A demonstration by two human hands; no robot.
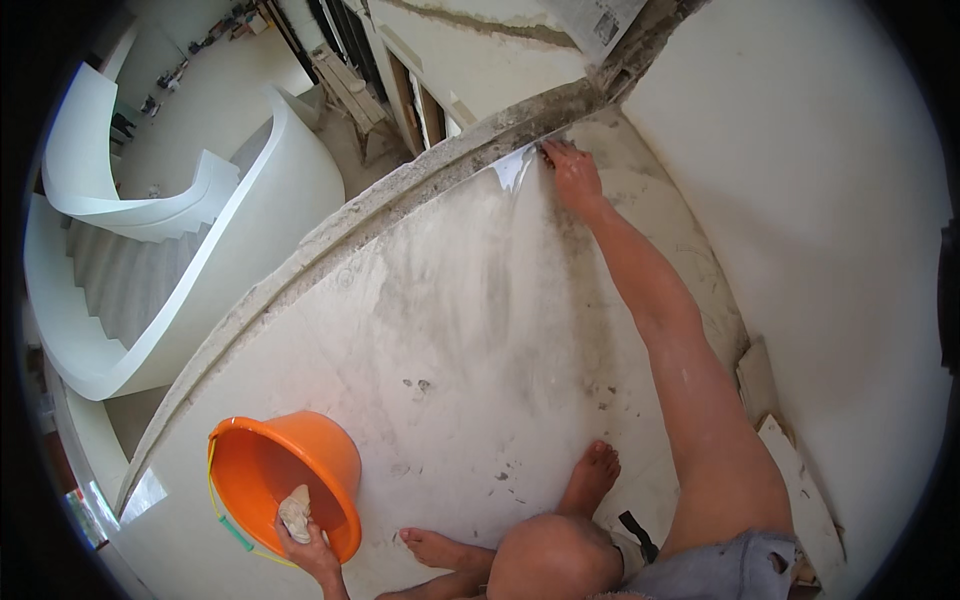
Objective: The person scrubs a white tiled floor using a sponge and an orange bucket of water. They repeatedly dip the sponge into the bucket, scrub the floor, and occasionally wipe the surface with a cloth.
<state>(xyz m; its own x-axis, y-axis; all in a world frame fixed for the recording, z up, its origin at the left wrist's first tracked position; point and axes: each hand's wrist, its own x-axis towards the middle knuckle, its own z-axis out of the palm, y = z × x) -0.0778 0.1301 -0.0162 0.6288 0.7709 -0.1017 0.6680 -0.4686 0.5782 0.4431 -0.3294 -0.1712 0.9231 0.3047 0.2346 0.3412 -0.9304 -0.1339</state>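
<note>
My left hand (pixel 311 551) holds a crumpled off-white cloth (pixel 296 514) at the mouth of an orange plastic bucket (pixel 330 450). The bucket leans with its opening towards the lower left; its yellow handle has a green grip. My right arm reaches far forward, and my right hand (pixel 574 176) touches the pale floor (pixel 450 322) beside its raised, rough edge. Its fingers point left, their undersides hidden, so whether they hold something small cannot be told. Just left of the fingertips lies a shiny white patch (pixel 512 169), wet or film-like. Grey smears and dark specks mark the floor.
A rough concrete curb (pixel 375 202) curves along the floor's far edge. Beyond and below it are a white curved staircase (pixel 300 161) and a wooden trestle (pixel 349 94). A white wall (pixel 795 187) rises at right, with board offcuts (pixel 799 480) at its foot. My bare feet are near the bucket.
</note>
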